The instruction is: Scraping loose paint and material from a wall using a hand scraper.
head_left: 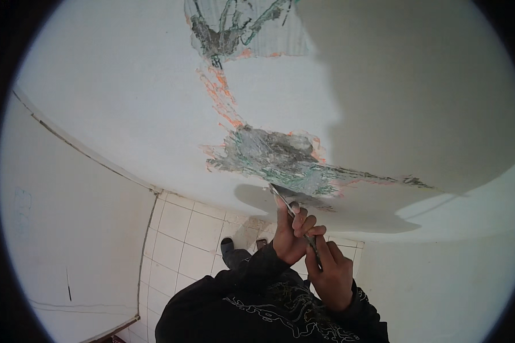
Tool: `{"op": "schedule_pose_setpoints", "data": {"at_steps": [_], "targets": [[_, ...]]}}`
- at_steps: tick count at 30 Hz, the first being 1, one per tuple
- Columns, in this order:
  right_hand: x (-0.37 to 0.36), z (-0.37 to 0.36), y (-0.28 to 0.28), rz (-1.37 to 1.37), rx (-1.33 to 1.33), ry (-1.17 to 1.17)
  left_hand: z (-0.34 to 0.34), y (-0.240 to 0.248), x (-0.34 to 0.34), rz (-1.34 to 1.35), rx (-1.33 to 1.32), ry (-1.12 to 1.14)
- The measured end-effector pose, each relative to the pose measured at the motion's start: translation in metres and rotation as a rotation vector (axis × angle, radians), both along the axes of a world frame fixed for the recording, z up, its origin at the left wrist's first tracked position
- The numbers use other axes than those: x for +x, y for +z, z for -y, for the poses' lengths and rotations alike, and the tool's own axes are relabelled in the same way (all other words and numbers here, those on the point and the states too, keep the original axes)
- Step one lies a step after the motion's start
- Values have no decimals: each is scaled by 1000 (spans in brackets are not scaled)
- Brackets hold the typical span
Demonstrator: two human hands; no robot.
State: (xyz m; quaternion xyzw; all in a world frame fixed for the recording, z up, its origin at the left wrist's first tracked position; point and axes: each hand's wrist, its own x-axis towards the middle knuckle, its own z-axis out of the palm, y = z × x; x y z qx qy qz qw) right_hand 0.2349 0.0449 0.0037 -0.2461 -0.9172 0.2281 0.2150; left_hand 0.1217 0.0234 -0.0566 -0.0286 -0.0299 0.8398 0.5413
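Both my hands are closed on one long, slim scraper (280, 197) with a thin metal blade, seen nearly edge-on. My left hand (289, 241) wraps it partway along, just below the blade. Lower and to the right, my right hand (333, 279) grips the dark handle end. The blade tip points up and left, at the lower edge of a rough patch (272, 150) on the white wall. Whether the tip touches the wall I cannot tell. Grey, green and orange layers show where the paint is gone.
Another stripped area (220, 37) lies higher up, joined by an orange-streaked strip (222, 97). A wide shadow (395, 103) covers the wall's right side. Below are white floor tiles (174, 220), my dark-shod foot (228, 247) and a white panel (80, 228) at left.
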Motion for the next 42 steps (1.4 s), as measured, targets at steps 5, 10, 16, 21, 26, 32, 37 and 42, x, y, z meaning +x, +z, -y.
{"op": "schedule_pose_setpoints", "data": {"at_steps": [5,10,16,21,26,32,37,42], "targets": [[-3,5,6,1,17,-40,2,3,-4,50,46,-69],[-5,-4,5,-57,-33,28,0,0,-7,158,114,-12],[8,4,5,-8,33,-26,-3,1,4,125,36,-51],[11,-8,-10,-79,15,21,-4,-5,3,28,3,-39],[-15,-15,-5,-51,-1,97,-3,-5,-9,158,53,8],[-5,-6,-18,-129,-25,14,-1,-13,-2,2,1,21],[-9,-4,-13,-81,-129,22,7,-12,-14,8,13,39],[-15,-11,-16,-124,-128,43,3,-6,-8,7,-128,41]]}}
